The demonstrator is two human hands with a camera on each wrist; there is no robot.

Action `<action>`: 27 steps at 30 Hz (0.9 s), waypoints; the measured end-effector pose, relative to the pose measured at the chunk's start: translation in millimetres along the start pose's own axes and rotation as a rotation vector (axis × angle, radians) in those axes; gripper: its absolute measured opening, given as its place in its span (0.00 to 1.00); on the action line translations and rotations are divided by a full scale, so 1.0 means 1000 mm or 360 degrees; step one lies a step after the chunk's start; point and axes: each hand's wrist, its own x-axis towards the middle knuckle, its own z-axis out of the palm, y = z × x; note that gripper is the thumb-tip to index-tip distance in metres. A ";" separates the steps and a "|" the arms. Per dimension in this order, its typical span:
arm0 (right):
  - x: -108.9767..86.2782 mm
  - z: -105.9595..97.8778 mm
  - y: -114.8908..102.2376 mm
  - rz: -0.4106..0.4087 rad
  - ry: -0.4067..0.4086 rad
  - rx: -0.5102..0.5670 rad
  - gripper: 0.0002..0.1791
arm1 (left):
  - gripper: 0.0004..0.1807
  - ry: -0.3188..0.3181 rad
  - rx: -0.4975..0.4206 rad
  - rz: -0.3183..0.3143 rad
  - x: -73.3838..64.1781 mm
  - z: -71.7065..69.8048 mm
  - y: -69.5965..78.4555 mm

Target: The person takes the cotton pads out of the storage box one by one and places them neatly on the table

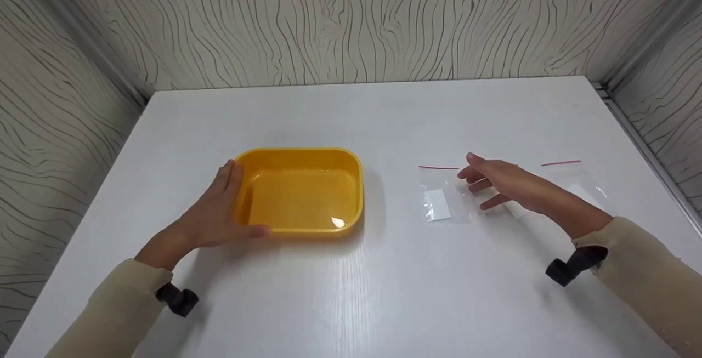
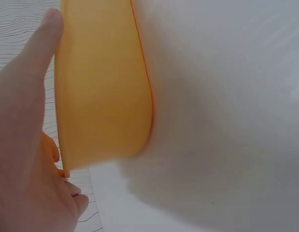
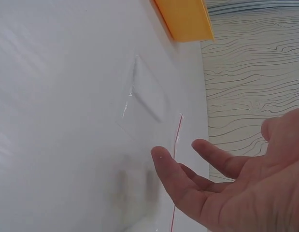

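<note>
A yellow plastic tub (image 1: 299, 199) with rounded corners stands on the white table at left of centre. At its left end my left hand (image 1: 219, 210) grips the near corner, thumb along the front rim and fingers at the left side. The left wrist view shows the tub's outer wall (image 2: 103, 87) beside the thumb. My right hand (image 1: 502, 182) hovers with spread, loosely bent fingers and holds nothing. Beside its fingertips lies a clear zip bag (image 1: 460, 212) with a red seal strip and a white piece (image 1: 437, 205) inside. Another zip bag (image 1: 595, 185) lies partly hidden behind that hand.
The white table (image 1: 373, 297) is enclosed by wood-grain panels (image 1: 351, 23) at the back and sides. A metal rail (image 1: 652, 158) runs along its right edge. Each wrist wears a small black camera mount (image 1: 178, 299).
</note>
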 end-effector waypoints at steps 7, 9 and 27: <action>-0.006 -0.013 -0.012 -0.0001 0.0003 -0.0122 0.42 | 0.77 -0.0066 0.0086 -0.0007 0.005 -0.016 0.014; -0.008 -0.018 -0.017 0.0000 0.0013 -0.0154 0.42 | 0.74 -0.0091 0.0121 -0.0028 0.006 -0.022 0.019; -0.021 -0.072 -0.103 -0.0099 0.0475 -0.0551 0.34 | 0.45 -0.0056 0.0292 -0.0168 0.070 -0.125 0.079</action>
